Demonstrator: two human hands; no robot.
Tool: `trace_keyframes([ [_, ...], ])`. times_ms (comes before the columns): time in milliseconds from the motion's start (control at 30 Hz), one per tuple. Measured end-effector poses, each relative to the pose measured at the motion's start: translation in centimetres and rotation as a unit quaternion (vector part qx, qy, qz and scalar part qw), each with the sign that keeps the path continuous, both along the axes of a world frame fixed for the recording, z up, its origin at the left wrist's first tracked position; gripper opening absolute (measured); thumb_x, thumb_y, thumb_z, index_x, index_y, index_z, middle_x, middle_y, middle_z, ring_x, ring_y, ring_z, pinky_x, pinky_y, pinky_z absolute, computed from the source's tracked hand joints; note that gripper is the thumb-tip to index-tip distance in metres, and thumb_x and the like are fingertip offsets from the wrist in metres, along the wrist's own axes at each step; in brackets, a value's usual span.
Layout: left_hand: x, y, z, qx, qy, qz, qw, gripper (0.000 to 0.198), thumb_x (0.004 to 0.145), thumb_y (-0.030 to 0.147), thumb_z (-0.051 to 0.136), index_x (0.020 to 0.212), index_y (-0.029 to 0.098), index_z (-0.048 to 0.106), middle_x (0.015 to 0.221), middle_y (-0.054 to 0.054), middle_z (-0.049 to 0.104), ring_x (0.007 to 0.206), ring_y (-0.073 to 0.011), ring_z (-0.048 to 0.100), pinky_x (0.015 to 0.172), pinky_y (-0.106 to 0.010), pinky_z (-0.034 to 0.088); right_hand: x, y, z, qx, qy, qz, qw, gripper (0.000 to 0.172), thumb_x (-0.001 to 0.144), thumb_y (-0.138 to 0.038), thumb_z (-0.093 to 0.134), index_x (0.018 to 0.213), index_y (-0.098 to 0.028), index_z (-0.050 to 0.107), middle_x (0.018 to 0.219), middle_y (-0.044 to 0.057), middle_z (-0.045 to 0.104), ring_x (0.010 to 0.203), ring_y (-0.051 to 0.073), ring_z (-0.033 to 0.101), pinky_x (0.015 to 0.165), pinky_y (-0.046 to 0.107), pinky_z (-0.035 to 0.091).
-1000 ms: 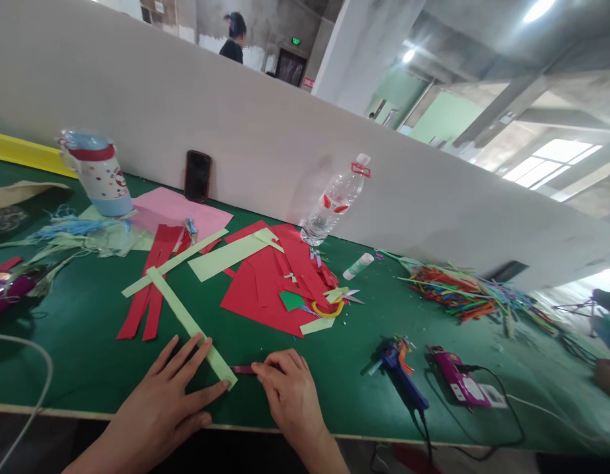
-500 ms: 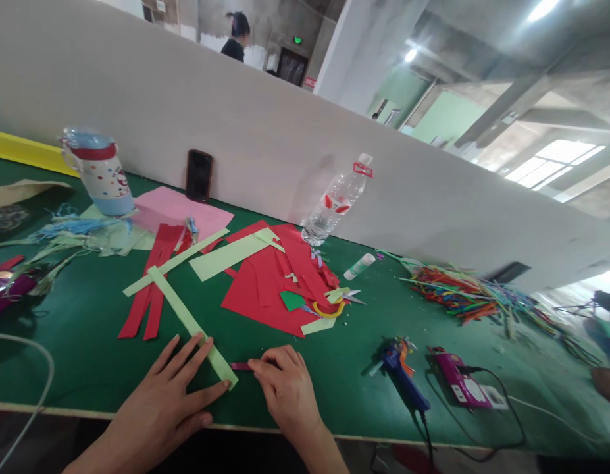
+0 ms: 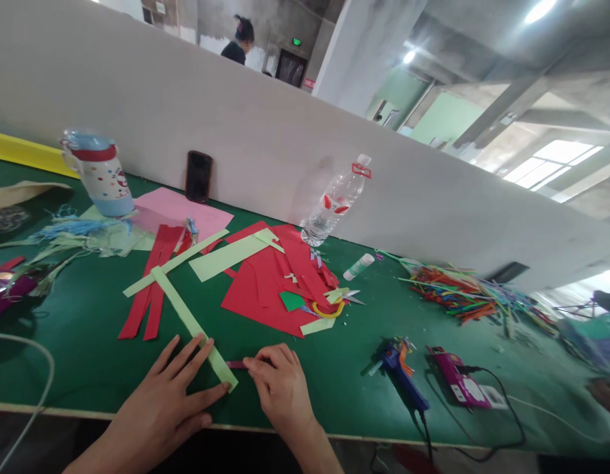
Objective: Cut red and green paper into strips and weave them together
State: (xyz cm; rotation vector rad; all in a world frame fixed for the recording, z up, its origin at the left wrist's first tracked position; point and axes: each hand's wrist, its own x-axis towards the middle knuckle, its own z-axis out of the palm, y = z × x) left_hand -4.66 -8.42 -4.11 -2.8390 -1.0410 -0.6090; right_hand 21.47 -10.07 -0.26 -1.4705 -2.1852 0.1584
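Note:
My left hand (image 3: 169, 388) lies spread near the table's front edge, its fingertips pressing on a pale green paper strip (image 3: 186, 316). That strip slants away from me, its far end over another pale green strip (image 3: 174, 264) and two red paper strips (image 3: 154, 309). To the right, my right hand (image 3: 282, 388) is pinched shut on a thin magenta strip (image 3: 234, 364). The magenta strip's left tip meets the green strip's right edge; I cannot tell whether it runs under it. Beyond lie red paper sheets (image 3: 243, 296) and yellow-handled scissors (image 3: 329, 309).
A blue glue gun (image 3: 406, 378) and a purple power unit (image 3: 460, 378) with cables lie at right. Behind stand a water bottle (image 3: 334, 204), a glue stick (image 3: 358, 266), a phone (image 3: 199, 176) and a tumbler (image 3: 104, 174). Colourful pipe cleaners (image 3: 457, 289) are piled at far right.
My right hand has shifted slightly left, with the magenta strip, toward the green strip. My left hand stays in place.

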Motion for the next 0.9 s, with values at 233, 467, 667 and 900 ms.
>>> trace_keyframes([
  [233, 0.1, 0.0, 0.1, 0.02, 0.014, -0.003, 1.0, 0.048, 0.091, 0.052, 0.06, 0.139, 0.05, 0.05, 0.163, -0.001, 0.033, 0.148, -0.0321, 0.032, 0.12, -0.055, 0.015, 0.3, 0.1, -0.3, -0.008, 0.006, -0.006, 1.0, 0.022, 0.096, -0.018, 0.056, 0.105, -0.029, 0.074, 0.088, 0.002, 0.067, 0.085, 0.019, 0.058, 0.074, 0.032, 0.042],
  [467, 0.1, -0.1, 0.7, 0.029, 0.047, -0.001, 0.998, 0.061, 0.093, 0.053, 0.057, 0.149, 0.037, 0.04, 0.161, -0.003, 0.037, 0.146, -0.0256, 0.036, 0.123, -0.049, 0.004, 0.9, -0.5, 0.0, -0.024, 0.012, 0.002, 1.0, 0.022, 0.094, -0.015, 0.059, 0.103, -0.029, 0.073, 0.088, 0.001, 0.067, 0.086, 0.019, 0.058, 0.074, 0.032, 0.041],
  [667, 0.1, 0.1, 0.9, 0.028, 0.038, -0.011, 0.999, 0.059, 0.094, 0.057, 0.053, 0.146, 0.031, 0.046, 0.155, -0.002, 0.047, 0.142, -0.0234, 0.041, 0.124, -0.045, 0.001, 1.1, -1.1, 0.1, -0.011, 0.004, -0.001, 1.0, 0.022, 0.093, -0.015, 0.06, 0.103, -0.029, 0.073, 0.087, 0.002, 0.066, 0.084, 0.019, 0.058, 0.073, 0.032, 0.04],
  [900, 0.1, 0.1, 0.9, 0.046, 0.039, -0.022, 0.998, 0.055, 0.094, 0.054, 0.055, 0.146, 0.039, 0.045, 0.157, -0.003, 0.044, 0.144, -0.025, 0.04, 0.123, -0.048, 0.003, 1.2, -1.6, 0.0, 0.029, 0.013, -0.008, 0.999, 0.021, 0.095, -0.016, 0.058, 0.103, -0.029, 0.072, 0.086, 0.001, 0.066, 0.081, 0.018, 0.057, 0.07, 0.031, 0.037],
])
